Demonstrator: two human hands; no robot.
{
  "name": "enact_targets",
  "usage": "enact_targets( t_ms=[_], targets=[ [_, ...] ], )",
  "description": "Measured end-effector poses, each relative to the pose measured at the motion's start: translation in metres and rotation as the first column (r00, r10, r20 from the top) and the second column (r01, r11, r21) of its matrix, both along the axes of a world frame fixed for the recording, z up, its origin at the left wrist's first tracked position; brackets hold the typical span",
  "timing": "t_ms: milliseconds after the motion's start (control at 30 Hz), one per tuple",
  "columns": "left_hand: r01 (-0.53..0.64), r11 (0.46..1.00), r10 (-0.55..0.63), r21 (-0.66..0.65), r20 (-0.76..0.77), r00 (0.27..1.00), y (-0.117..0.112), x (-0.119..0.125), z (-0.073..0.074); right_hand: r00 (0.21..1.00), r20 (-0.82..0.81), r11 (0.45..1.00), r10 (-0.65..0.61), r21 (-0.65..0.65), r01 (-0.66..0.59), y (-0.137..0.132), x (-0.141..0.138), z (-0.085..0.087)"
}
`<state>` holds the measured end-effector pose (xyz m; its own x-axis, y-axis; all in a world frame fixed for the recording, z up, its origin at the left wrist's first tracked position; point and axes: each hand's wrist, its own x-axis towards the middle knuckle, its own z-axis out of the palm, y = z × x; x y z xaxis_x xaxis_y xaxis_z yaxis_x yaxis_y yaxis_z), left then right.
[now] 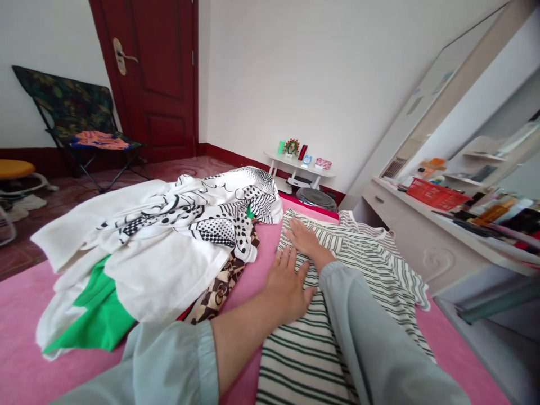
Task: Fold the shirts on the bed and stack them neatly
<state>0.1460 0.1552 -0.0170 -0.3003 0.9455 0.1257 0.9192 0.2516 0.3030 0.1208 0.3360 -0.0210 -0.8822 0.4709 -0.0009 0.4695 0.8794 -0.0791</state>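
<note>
A striped shirt (304, 360) in cream and dark green lies spread on a pink bed cover (261, 247). My left hand (289, 284) rests flat on its left part, fingers stretched forward. Farther up the same cloth, my right hand (302, 236) also lies flat with its fingers apart, reaching toward the left edge. Neither hand grips the fabric. My right sleeve hides part of the shirt's middle. Beyond its right side lies another striped garment (358, 222) with thinner lines; where the two meet is hard to make out.
To the left is a heap of white garments with black print (169, 225), with green cloth (97, 315) and brown patterned cloth (221, 287) beneath. A dressing table (392, 208) with a red basket (436, 194) stands right. A folding chair (71, 112) is near the red door (154, 73).
</note>
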Motion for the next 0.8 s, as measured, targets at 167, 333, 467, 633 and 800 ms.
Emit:
enact_targets(
  t_ms=[167,333,467,633,800],
  targets=[
    [-0.004,1.0,0.004,-0.014,0.001,1.0,0.001,-0.001,-0.001,0.998,-0.064,1.0,-0.016,-0.021,0.014,0.022,-0.013,-0.001],
    [-0.012,1.0,0.012,0.003,0.0,1.0,0.001,0.0,-0.002,0.966,-0.226,0.983,-0.125,0.103,0.151,0.048,0.022,0.019],
    [-0.009,1.0,0.009,0.011,-0.009,1.0,0.001,-0.001,-0.003,0.86,-0.266,0.856,-0.437,0.173,0.488,0.065,0.055,0.018],
    [0.0,1.0,0.0,0.016,0.004,1.0,0.001,-0.002,-0.005,0.83,-0.347,0.813,-0.436,0.243,0.528,0.069,0.066,0.006],
    [0.006,1.0,-0.006,0.003,0.007,1.0,0.001,-0.003,-0.006,0.818,-0.226,0.805,-0.53,0.171,0.569,0.073,0.065,0.009]
  ],
)
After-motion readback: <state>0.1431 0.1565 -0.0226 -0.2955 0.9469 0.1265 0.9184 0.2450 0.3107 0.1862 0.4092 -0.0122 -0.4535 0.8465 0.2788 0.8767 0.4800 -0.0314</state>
